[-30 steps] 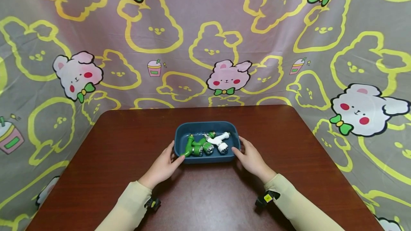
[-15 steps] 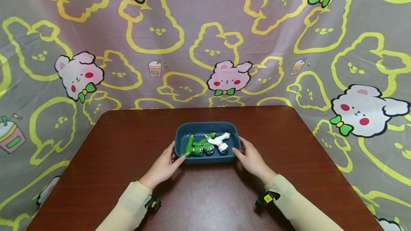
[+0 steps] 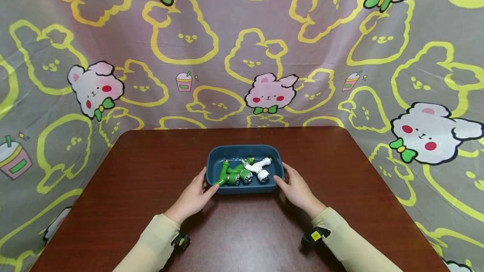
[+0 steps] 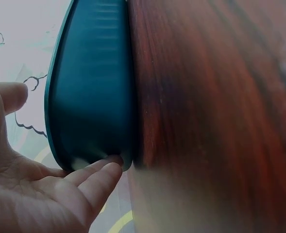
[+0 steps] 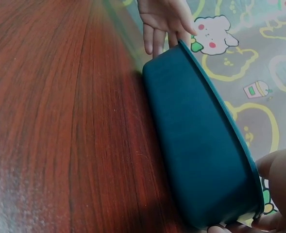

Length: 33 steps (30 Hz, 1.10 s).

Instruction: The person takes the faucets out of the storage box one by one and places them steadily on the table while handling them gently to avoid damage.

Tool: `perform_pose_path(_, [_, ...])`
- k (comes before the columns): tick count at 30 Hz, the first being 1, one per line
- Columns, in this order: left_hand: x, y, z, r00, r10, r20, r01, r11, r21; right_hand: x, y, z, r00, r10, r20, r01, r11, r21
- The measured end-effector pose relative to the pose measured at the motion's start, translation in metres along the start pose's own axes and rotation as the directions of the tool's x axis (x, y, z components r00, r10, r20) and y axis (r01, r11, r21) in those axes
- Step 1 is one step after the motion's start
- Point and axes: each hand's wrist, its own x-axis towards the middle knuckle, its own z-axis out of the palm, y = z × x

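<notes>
A dark blue plastic bin (image 3: pixel 242 189) sits on the table in the head view. Inside it lie two green taps, a left one (image 3: pixel 224 174) and a middle one (image 3: pixel 243 174), with a white tap (image 3: pixel 260 169) at the right. My left hand (image 3: pixel 194 192) holds the bin's left end, thumb at the front corner rim. At the opposite end my right hand (image 3: pixel 296 188) grips the bin with its thumb over the rim. The left wrist view shows my left fingertips (image 4: pixel 101 177) against the lower part of the bin's end wall; the right wrist view shows both hands at opposite ends.
The brown wooden table (image 3: pixel 151 150) extends around the bin on every side. A patterned cloth (image 3: pixel 211 108) with yellow outlines and rabbit faces hangs behind the table and along both sides. A small black device (image 3: pixel 180 241) is strapped on each sleeve.
The head view has tilted up slightly, so everything sits a little lower in it. Both hands keep their places on the bin, and the taps lie as before.
</notes>
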Motion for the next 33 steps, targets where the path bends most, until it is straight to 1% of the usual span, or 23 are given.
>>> perform_pose_path(10, [0.0,-0.0007,-0.0003,1.0,-0.02,0.01,0.02,1.0,0.006,0.0011,-0.0001,0.0005,1.0,-0.006,0.001,0.006,1.0,-0.011])
perform_pose_path(16, [-0.0004,-0.0011,-0.0005,1.0,-0.009,0.01,0.009,1.0,-0.001,0.0001,-0.0017,-0.0002,1.0,-0.006,0.002,0.006,1.0,-0.022])
perform_pose_path(33, [0.0003,-0.0017,-0.0002,1.0,0.0,0.006,-0.001,1.0,0.01,0.0,0.0007,0.0011,1.0,-0.011,0.005,0.011,1.0,0.007])
